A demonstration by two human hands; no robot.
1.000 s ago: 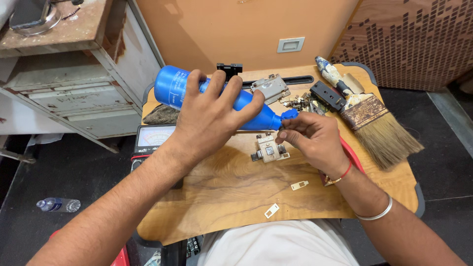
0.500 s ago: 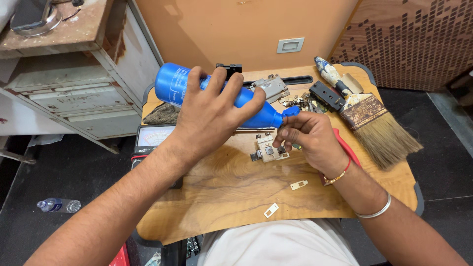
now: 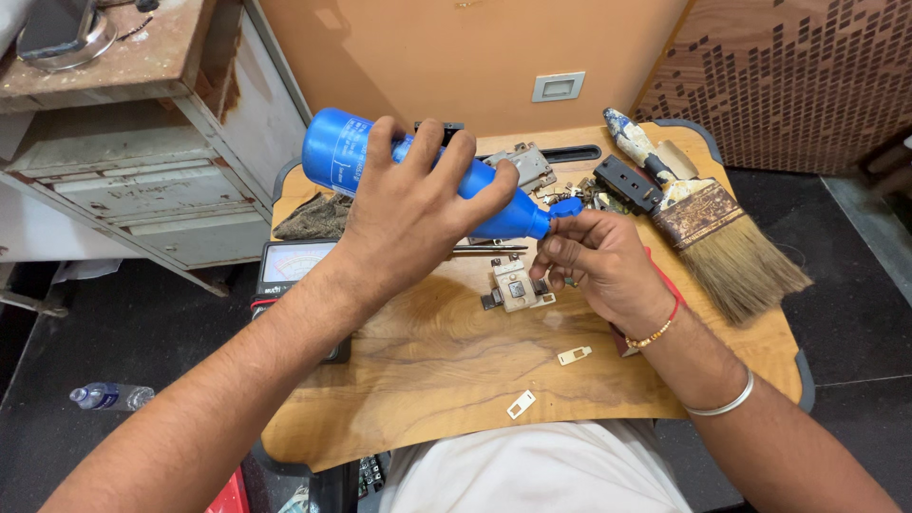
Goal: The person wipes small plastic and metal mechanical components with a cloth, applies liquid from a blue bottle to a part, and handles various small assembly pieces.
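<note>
My left hand (image 3: 413, 209) grips a blue plastic bottle (image 3: 337, 152), tipped on its side above a small wooden table (image 3: 418, 380), its neck pointing right. My right hand (image 3: 594, 261) pinches the blue cap (image 3: 567, 206) at the bottle's mouth. Just below the two hands a small cream and metal switch part (image 3: 513, 283) lies on the wood. Two small cream tabs (image 3: 574, 355) (image 3: 521, 405) lie nearer to me.
A wide, worn paintbrush (image 3: 708, 223) lies at the table's right. Black and metal parts (image 3: 622, 180) crowd the far edge. An analogue meter (image 3: 290, 266) and a dark rag (image 3: 313, 218) sit at the left. A grey metal cabinet (image 3: 142, 180) stands left; a water bottle (image 3: 109, 395) lies on the floor.
The fingers of my right hand have shifted slightly on the cap. The bottle and my left hand stay almost where they were.
</note>
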